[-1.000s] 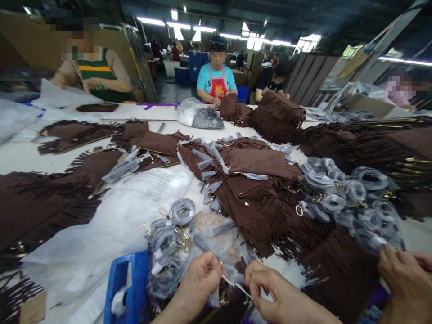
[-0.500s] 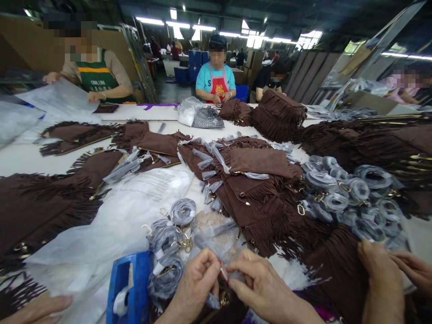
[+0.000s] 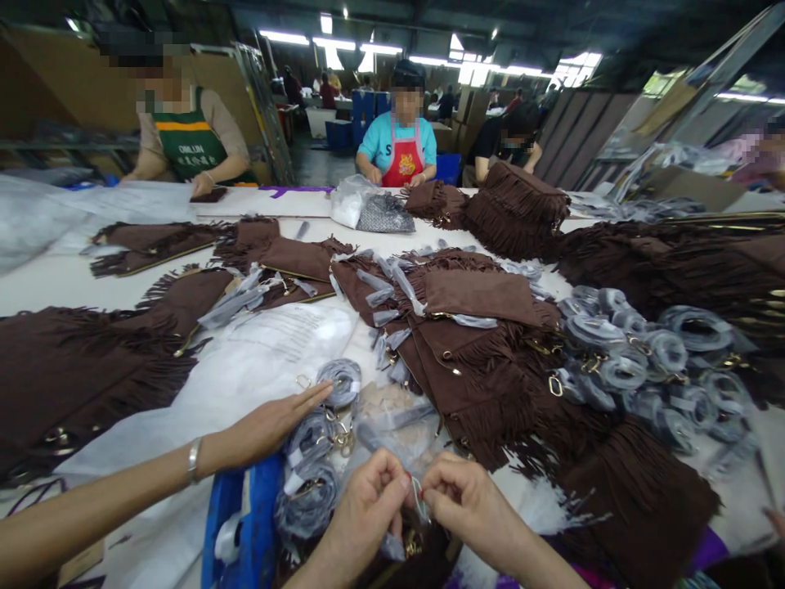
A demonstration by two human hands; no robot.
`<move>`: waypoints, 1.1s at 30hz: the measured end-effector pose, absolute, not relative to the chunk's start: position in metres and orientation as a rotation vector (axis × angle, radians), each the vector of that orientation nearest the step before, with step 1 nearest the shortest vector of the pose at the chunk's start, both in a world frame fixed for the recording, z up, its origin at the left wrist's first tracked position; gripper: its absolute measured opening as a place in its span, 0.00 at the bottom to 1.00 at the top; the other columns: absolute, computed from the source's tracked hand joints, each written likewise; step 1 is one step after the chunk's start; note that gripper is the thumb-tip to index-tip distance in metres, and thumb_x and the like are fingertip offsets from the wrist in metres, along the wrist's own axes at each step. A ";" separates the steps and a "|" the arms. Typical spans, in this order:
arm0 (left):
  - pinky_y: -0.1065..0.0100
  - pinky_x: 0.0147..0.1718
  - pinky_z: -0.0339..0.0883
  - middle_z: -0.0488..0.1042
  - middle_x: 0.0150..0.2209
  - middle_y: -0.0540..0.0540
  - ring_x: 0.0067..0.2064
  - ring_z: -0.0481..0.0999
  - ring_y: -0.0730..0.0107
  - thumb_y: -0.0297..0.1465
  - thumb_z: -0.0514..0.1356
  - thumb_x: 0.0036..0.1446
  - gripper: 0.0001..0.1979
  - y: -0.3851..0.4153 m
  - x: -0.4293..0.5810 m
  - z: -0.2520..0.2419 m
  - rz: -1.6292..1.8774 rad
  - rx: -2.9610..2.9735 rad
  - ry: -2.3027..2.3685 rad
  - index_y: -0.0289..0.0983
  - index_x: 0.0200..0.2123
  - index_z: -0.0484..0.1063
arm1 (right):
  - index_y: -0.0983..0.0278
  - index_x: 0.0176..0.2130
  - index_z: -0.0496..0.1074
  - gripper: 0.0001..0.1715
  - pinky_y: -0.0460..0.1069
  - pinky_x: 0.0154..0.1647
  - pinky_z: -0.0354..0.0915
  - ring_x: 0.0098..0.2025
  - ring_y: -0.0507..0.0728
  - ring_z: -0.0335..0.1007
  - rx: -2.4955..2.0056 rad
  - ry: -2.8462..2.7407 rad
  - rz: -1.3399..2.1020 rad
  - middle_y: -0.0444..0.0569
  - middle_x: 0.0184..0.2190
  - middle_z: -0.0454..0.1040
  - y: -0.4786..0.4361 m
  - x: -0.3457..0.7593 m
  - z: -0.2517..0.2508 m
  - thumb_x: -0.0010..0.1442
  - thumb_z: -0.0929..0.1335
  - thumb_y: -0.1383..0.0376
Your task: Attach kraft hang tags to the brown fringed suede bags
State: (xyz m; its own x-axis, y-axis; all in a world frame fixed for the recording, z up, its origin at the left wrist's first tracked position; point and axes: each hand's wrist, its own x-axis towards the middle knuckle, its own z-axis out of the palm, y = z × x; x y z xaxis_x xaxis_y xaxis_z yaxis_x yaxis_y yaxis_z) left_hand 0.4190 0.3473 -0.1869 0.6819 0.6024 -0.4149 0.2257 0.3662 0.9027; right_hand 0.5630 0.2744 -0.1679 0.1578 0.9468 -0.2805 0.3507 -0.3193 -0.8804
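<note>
In the lower middle, my left hand [image 3: 375, 501] and my right hand [image 3: 464, 501] work close together, fingertips pinched. Between them runs a thin pale string loop [image 3: 418, 491], gripped at both sides. Just below my fingers are gold metal fittings [image 3: 412, 546] and a plastic-wrapped piece on dark brown material, partly hidden by my hands. Behind them lies a clear plastic bag [image 3: 392, 425]. To the left sit coiled straps [image 3: 310, 491] in grey plastic with gold clasps. Brown fringed bags [image 3: 484, 360] are heaped beyond.
A co-worker's braceleted hand [image 3: 270, 425] reaches from the left over the blue tape dispenser [image 3: 230, 523] toward the coils. More wrapped strap coils [image 3: 619, 343] lie at right. White plastic sheeting [image 3: 245, 352] covers the left middle. People stand across the table [image 3: 275, 217].
The string now shows as a loop between my fingers, and my right hand has turned slightly. A co-worker's hand has reached in from the left. Another person's hands at right have withdrawn.
</note>
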 end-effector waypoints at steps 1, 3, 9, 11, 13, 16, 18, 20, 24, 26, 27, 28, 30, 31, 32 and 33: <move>0.77 0.15 0.51 0.64 0.19 0.55 0.15 0.60 0.80 0.47 0.56 0.48 0.18 0.348 0.421 -0.186 0.256 1.221 0.826 0.37 0.26 0.62 | 0.65 0.21 0.69 0.09 0.44 0.25 0.53 0.24 0.49 0.57 -1.782 -1.237 1.135 0.40 0.21 0.58 0.274 0.563 -0.169 0.49 0.63 0.72; 0.76 0.15 0.49 0.63 0.17 0.56 0.15 0.58 0.80 0.45 0.58 0.47 0.16 0.347 0.426 -0.187 0.209 1.275 0.832 0.36 0.28 0.66 | 0.65 0.21 0.67 0.08 0.44 0.25 0.53 0.24 0.49 0.56 -1.789 -1.255 1.103 0.40 0.21 0.58 0.272 0.562 -0.170 0.50 0.63 0.70; 0.75 0.15 0.47 0.62 0.13 0.54 0.14 0.57 0.78 0.44 0.59 0.42 0.17 0.343 0.435 -0.191 0.221 1.283 0.916 0.36 0.17 0.66 | 0.63 0.24 0.65 0.09 0.45 0.28 0.56 0.26 0.51 0.60 -1.826 -1.323 0.965 0.42 0.24 0.61 0.258 0.570 -0.167 0.54 0.61 0.70; 0.75 0.17 0.48 0.64 0.14 0.53 0.15 0.58 0.78 0.45 0.59 0.43 0.18 0.343 0.434 -0.191 0.223 1.237 0.919 0.35 0.18 0.65 | 0.63 0.32 0.68 0.07 0.47 0.36 0.60 0.33 0.53 0.64 -1.792 -1.305 0.973 0.45 0.31 0.67 0.247 0.578 -0.168 0.55 0.61 0.70; 0.75 0.18 0.48 0.64 0.15 0.53 0.16 0.59 0.78 0.47 0.60 0.43 0.20 0.345 0.431 -0.192 0.210 1.179 0.896 0.35 0.19 0.65 | 0.62 0.44 0.67 0.16 0.52 0.49 0.58 0.48 0.58 0.63 -1.747 -1.274 1.075 0.51 0.45 0.67 0.234 0.586 -0.175 0.53 0.64 0.69; 0.74 0.20 0.48 0.67 0.17 0.51 0.17 0.59 0.79 0.48 0.61 0.43 0.21 0.350 0.429 -0.194 0.196 1.109 0.863 0.34 0.20 0.66 | 0.62 0.53 0.62 0.34 0.56 0.58 0.50 0.59 0.63 0.50 -1.779 -1.183 1.203 0.55 0.58 0.56 0.217 0.586 -0.198 0.45 0.69 0.68; 0.74 0.21 0.48 0.69 0.18 0.50 0.19 0.60 0.79 0.49 0.62 0.42 0.22 0.354 0.430 -0.196 0.216 1.094 0.874 0.34 0.20 0.66 | 0.62 0.50 0.64 0.31 0.56 0.56 0.55 0.56 0.62 0.56 -1.876 -1.056 1.114 0.55 0.55 0.60 0.211 0.577 -0.217 0.45 0.69 0.69; 0.74 0.22 0.48 0.70 0.18 0.49 0.20 0.60 0.78 0.49 0.63 0.41 0.23 0.358 0.432 -0.198 0.242 1.101 0.897 0.34 0.20 0.67 | 0.61 0.45 0.67 0.22 0.54 0.52 0.60 0.50 0.60 0.63 -1.956 -0.943 0.959 0.52 0.48 0.65 0.209 0.563 -0.234 0.48 0.67 0.69; 0.73 0.23 0.48 0.69 0.19 0.50 0.21 0.59 0.77 0.48 0.63 0.41 0.21 0.364 0.436 -0.204 0.276 1.099 0.943 0.34 0.19 0.67 | 0.60 0.39 0.72 0.11 0.53 0.50 0.61 0.47 0.60 0.65 -2.020 -0.892 0.677 0.51 0.45 0.68 0.209 0.545 -0.252 0.53 0.66 0.64; 0.73 0.25 0.50 0.70 0.21 0.49 0.23 0.61 0.76 0.46 0.64 0.41 0.20 0.366 0.437 -0.207 0.302 1.063 0.951 0.34 0.19 0.68 | 0.60 0.36 0.73 0.10 0.53 0.46 0.61 0.42 0.60 0.66 -2.010 -0.881 0.612 0.52 0.39 0.70 0.210 0.547 -0.250 0.55 0.65 0.60; 0.73 0.26 0.51 0.71 0.22 0.49 0.24 0.62 0.76 0.45 0.65 0.41 0.19 0.367 0.439 -0.208 0.312 1.036 0.945 0.34 0.19 0.68 | 0.61 0.32 0.74 0.11 0.53 0.42 0.62 0.38 0.59 0.66 -1.977 -0.848 0.671 0.51 0.34 0.71 0.211 0.549 -0.247 0.55 0.65 0.57; 0.73 0.27 0.52 0.72 0.23 0.48 0.25 0.63 0.75 0.44 0.65 0.41 0.19 0.367 0.440 -0.209 0.319 1.006 0.929 0.34 0.19 0.68 | 0.62 0.29 0.73 0.14 0.51 0.37 0.63 0.33 0.57 0.66 -1.913 -0.769 0.801 0.49 0.28 0.70 0.212 0.553 -0.242 0.54 0.66 0.54; 0.72 0.30 0.54 0.72 0.22 0.48 0.27 0.65 0.73 0.44 0.65 0.41 0.18 0.366 0.441 -0.211 0.320 0.960 0.887 0.34 0.19 0.68 | 0.65 0.25 0.70 0.19 0.46 0.25 0.60 0.24 0.52 0.62 -1.670 -0.484 1.179 0.44 0.20 0.65 0.216 0.560 -0.230 0.48 0.69 0.50; 0.72 0.30 0.55 0.71 0.22 0.48 0.27 0.65 0.73 0.44 0.65 0.41 0.18 0.365 0.442 -0.211 0.315 0.950 0.868 0.34 0.20 0.69 | 0.66 0.25 0.69 0.21 0.43 0.19 0.56 0.20 0.49 0.59 -1.510 -0.317 1.346 0.41 0.18 0.63 0.219 0.563 -0.225 0.45 0.70 0.51; 0.71 0.31 0.55 0.71 0.21 0.49 0.27 0.65 0.72 0.44 0.65 0.42 0.18 0.364 0.442 -0.211 0.309 0.951 0.853 0.34 0.20 0.69 | 0.67 0.25 0.68 0.21 0.41 0.15 0.50 0.18 0.46 0.56 -1.353 -0.166 1.465 0.40 0.17 0.62 0.223 0.565 -0.219 0.43 0.72 0.52; 0.71 0.31 0.55 0.70 0.21 0.49 0.27 0.65 0.72 0.44 0.65 0.42 0.18 0.363 0.441 -0.210 0.301 0.965 0.839 0.34 0.21 0.70 | 0.68 0.26 0.68 0.20 0.39 0.13 0.44 0.16 0.44 0.53 -1.221 -0.044 1.540 0.38 0.16 0.61 0.226 0.566 -0.215 0.42 0.73 0.55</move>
State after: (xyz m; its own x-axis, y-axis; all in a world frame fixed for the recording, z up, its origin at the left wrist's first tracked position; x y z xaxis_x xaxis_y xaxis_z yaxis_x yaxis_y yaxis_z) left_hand 0.4411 0.3625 -0.2102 0.6564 0.5716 -0.4924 0.1280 0.5588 0.8194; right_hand 0.5662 0.2259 -0.2150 0.1496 0.7424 -0.6530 -0.7041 -0.3837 -0.5975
